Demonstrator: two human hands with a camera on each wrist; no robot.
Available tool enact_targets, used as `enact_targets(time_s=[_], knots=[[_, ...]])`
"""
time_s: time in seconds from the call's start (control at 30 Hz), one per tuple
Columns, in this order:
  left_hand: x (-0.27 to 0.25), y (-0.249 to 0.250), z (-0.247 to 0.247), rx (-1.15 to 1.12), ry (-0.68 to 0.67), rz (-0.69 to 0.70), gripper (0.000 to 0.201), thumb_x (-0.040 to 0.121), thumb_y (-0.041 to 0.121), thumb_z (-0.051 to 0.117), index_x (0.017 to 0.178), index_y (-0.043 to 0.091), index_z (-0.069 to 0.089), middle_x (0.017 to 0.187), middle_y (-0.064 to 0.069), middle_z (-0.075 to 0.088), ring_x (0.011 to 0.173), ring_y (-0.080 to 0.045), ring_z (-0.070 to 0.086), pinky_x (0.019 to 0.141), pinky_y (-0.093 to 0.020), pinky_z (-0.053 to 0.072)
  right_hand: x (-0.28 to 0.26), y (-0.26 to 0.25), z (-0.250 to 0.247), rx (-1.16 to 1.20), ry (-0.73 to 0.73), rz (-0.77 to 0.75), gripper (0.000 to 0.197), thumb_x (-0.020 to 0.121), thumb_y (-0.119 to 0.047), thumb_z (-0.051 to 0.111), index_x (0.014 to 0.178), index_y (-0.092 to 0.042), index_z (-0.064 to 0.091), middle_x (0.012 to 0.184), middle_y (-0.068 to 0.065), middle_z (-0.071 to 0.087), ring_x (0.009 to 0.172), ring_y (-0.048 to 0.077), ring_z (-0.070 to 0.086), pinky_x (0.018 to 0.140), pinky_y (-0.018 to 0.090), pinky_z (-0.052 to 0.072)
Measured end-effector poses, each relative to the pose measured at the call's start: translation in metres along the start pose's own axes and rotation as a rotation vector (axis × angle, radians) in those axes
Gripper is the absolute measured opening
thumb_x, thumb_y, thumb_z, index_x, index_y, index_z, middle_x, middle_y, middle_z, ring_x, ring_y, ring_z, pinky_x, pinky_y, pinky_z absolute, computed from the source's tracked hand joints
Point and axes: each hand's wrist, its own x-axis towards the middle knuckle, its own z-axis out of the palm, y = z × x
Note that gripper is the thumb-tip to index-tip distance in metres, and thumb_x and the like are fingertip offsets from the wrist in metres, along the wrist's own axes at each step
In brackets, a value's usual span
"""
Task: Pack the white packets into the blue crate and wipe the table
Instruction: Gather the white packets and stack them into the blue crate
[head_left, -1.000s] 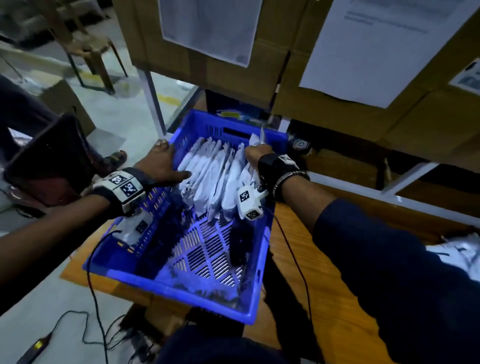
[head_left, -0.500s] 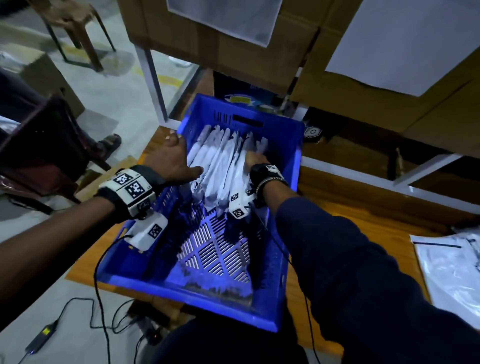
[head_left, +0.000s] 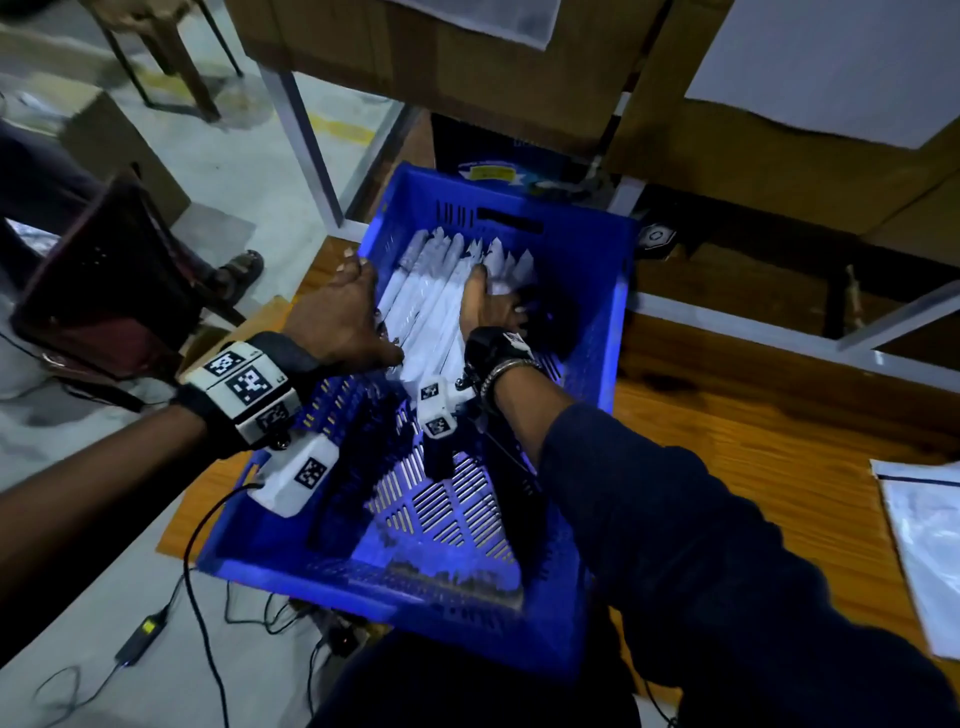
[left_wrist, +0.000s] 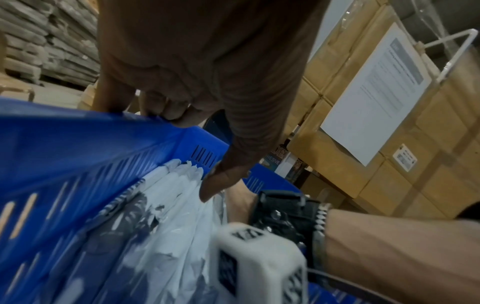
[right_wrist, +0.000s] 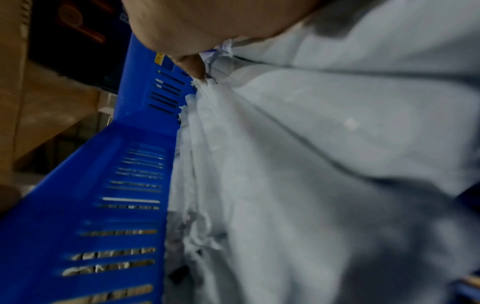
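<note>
A blue crate (head_left: 618, 291) stands on the wooden table (head_left: 753, 441). Several white packets (head_left: 431, 301) stand on edge in a row at its far left. My left hand (head_left: 343, 312) grips the crate's left rim; in the left wrist view its fingers (left_wrist: 155, 111) curl over the crate's rim (left_wrist: 78, 154) and the thumb reaches in to the packets (left_wrist: 176, 216). My right hand (head_left: 493, 312) presses against the right side of the row, thumb lying on top. In the right wrist view the packets (right_wrist: 311, 164) fill the frame beside the crate wall (right_wrist: 103, 185).
The crate's near half shows bare slatted floor (head_left: 436, 509). A clear plastic sheet (head_left: 924, 545) lies at the table's right edge. Cardboard boxes (head_left: 467, 78) stand behind the crate, a dark chair (head_left: 104, 291) to the left, cables (head_left: 208, 597) on the floor.
My right hand has dropped from the packets' tops to the right side of the row, pushing them closer toward the left wall. My left hand stays on the rim.
</note>
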Motion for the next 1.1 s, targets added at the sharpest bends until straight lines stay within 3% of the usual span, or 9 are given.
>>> enact_targets(time_s=[0.07,0.17,0.3,0.43,0.57,0.67,0.8,0.9,1.1], knots=[[0.002,0.001,0.000,0.030,0.014,-0.007,0.108,0.071,0.042,0.085,0.152,0.006,0.025,0.166,-0.016,0.013,0.137,-0.036,0.043,0.104,-0.043,0.043,0.003,-0.001,-0.001,0.033,-0.001,-0.008,0.099,0.094,-0.066,0.048,0.163,-0.012,0.001,0.167,0.023,-0.003,0.154,0.041,0.000,0.121,0.050,-0.004],[0.003,0.001,0.003,0.044,0.018,-0.018,0.116,0.069,0.045,0.086,0.156,0.009,0.019,0.167,-0.013,0.006,0.140,-0.035,0.041,0.105,-0.040,0.040,0.014,0.005,-0.002,0.061,-0.039,-0.108,0.090,0.091,-0.068,0.044,0.163,-0.022,0.014,0.168,0.019,0.010,0.152,0.042,0.013,0.123,0.055,0.006],[0.002,0.002,0.007,0.062,0.039,-0.017,0.122,0.066,0.048,0.086,0.157,0.009,0.014,0.168,-0.013,0.004,0.142,-0.036,0.037,0.108,-0.041,0.039,0.041,0.014,0.011,0.234,-0.153,0.006,0.115,0.062,-0.080,0.054,0.159,-0.030,0.019,0.164,0.010,0.027,0.145,0.034,0.031,0.115,0.057,0.027],[-0.001,0.002,0.010,0.050,0.011,-0.032,0.128,0.074,0.058,0.078,0.159,0.007,-0.003,0.167,-0.015,-0.008,0.154,-0.030,0.012,0.120,-0.037,0.023,0.027,0.000,-0.017,0.329,-0.283,-0.045,0.082,0.067,-0.047,0.070,0.139,-0.013,0.052,0.137,0.000,0.054,0.117,0.023,0.051,0.105,0.040,0.042],[-0.003,0.007,0.010,0.026,-0.005,-0.053,0.123,0.081,0.058,0.071,0.158,0.005,-0.007,0.166,-0.018,-0.012,0.155,-0.029,0.003,0.122,-0.037,0.016,0.013,0.003,-0.036,0.305,-0.088,-0.044,0.083,0.082,-0.040,0.054,0.154,-0.008,0.029,0.157,0.013,0.026,0.139,0.037,0.036,0.119,0.048,0.025],[-0.004,0.008,0.009,0.031,-0.005,-0.057,0.119,0.083,0.056,0.070,0.158,0.004,-0.006,0.166,-0.018,-0.011,0.155,-0.030,0.002,0.122,-0.037,0.016,-0.001,0.008,-0.037,0.096,0.017,0.089,0.100,0.065,-0.054,0.049,0.152,-0.009,0.025,0.157,0.022,0.015,0.144,0.048,0.023,0.121,0.055,0.017],[-0.004,0.010,0.009,0.030,-0.002,-0.052,0.119,0.083,0.055,0.072,0.158,0.002,-0.003,0.166,-0.021,-0.008,0.155,-0.031,0.003,0.122,-0.036,0.014,-0.010,0.014,-0.022,-0.060,-0.094,0.007,0.102,0.081,-0.043,0.061,0.162,-0.015,0.004,0.167,0.020,-0.008,0.153,0.047,-0.002,0.123,0.060,0.000],[-0.004,0.013,0.009,0.058,0.011,-0.047,0.118,0.083,0.055,0.070,0.158,-0.001,-0.002,0.165,-0.023,-0.007,0.155,-0.031,0.000,0.123,-0.035,0.009,-0.012,0.021,-0.007,-0.180,-0.181,-0.040,0.118,0.080,-0.057,0.061,0.161,-0.019,-0.016,0.165,0.013,-0.030,0.149,0.044,-0.027,0.115,0.067,-0.012],[-0.003,0.016,0.010,0.022,0.028,-0.092,0.117,0.083,0.055,0.071,0.158,0.000,-0.001,0.165,-0.022,-0.008,0.155,-0.030,-0.003,0.123,-0.035,0.009,-0.003,0.021,0.003,-0.246,-0.239,-0.028,0.131,0.077,-0.063,0.065,0.155,-0.016,-0.028,0.157,0.018,-0.041,0.146,0.048,-0.031,0.115,0.071,-0.007]])
